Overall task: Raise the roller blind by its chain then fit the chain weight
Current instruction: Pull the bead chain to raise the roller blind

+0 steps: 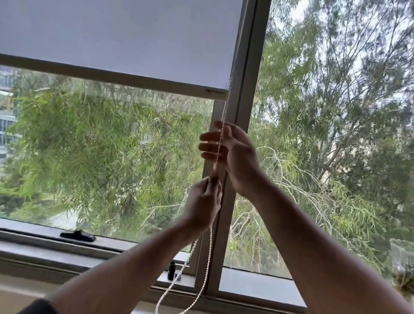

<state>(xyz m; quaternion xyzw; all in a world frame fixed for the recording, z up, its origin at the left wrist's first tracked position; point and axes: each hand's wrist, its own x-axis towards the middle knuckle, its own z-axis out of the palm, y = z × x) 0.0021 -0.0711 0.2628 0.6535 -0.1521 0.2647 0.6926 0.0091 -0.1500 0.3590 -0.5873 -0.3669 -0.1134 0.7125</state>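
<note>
A pale grey roller blind [110, 9] covers the upper part of the left window pane; its bottom bar [98, 75] hangs about a third of the way down. A white bead chain [207, 262] drops along the blind's right edge and ends in a loop below the sill. My left hand [203, 203] pinches the chain at mid height. Just above it, my right hand [231, 153] has its fingers spread around the chain without closing on it. A small black chain weight [171, 270] stands upright on the sill beside the chain.
The grey vertical mullion [254, 54] runs right behind the chain. A black window handle [77, 235] lies on the lower frame at the left. A clear glass vase with a plant [411, 264] stands on the sill at the far right. Trees fill the view outside.
</note>
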